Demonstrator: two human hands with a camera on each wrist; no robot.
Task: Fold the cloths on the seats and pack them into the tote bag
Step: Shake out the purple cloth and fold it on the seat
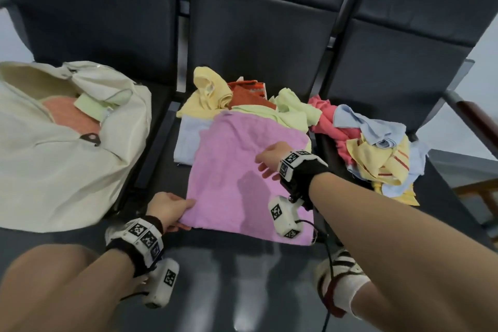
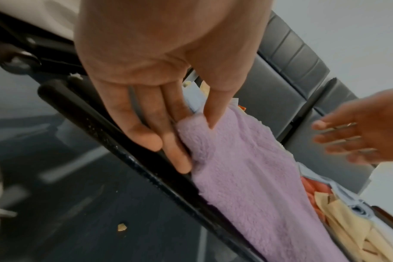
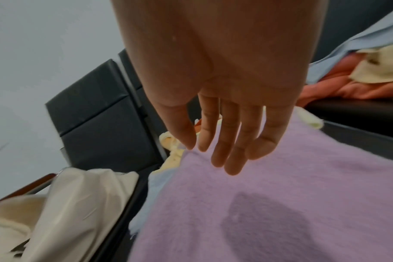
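A pink-purple fleece cloth (image 1: 237, 170) (image 2: 254, 177) (image 3: 280, 203) lies spread on the middle seat. My left hand (image 1: 172, 210) (image 2: 191, 138) pinches its near-left corner between thumb and fingers at the seat's front edge. My right hand (image 1: 269, 162) (image 3: 227, 147) hovers flat over the cloth's right part, fingers straight, holding nothing. The cream tote bag (image 1: 67, 148) (image 3: 67, 203) sits on the left seat, with an orange and a pale green cloth inside. Behind the pink cloth lie yellow (image 1: 210, 91), orange and pale green (image 1: 293, 110) cloths.
A heap of red, blue and yellow cloths (image 1: 374, 148) covers the right seat. A pale blue cloth (image 1: 188, 137) lies partly under the pink one. Dark seat backs (image 1: 258, 21) rise behind. My shoe (image 1: 339, 272) stands on the grey floor below the seat's front edge.
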